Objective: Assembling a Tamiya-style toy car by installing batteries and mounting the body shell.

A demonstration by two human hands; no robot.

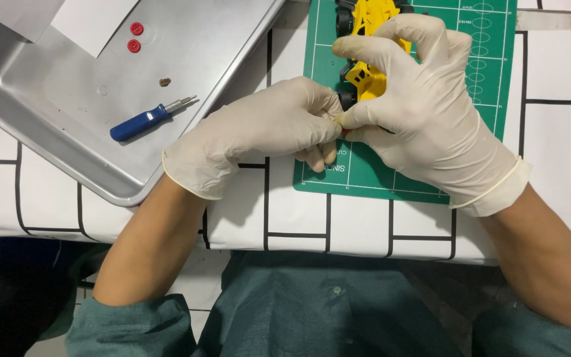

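A yellow toy car (369, 73) with black wheels lies on a green cutting mat (490, 86). My right hand (424, 106), in a white glove, is curled over the car and grips it. My left hand (266, 129), also gloved, has its fingertips pinched together against the car's near end, where a tiny red part (345, 132) shows between the fingers of both hands. Most of the car's near end is hidden by the fingers.
A metal tray (67, 132) at the left holds a blue-handled screwdriver (143, 120), two small red round parts (135, 37), a small brown bit (164, 82) and white paper (94, 20). The table has a white cover with black lines (285, 211).
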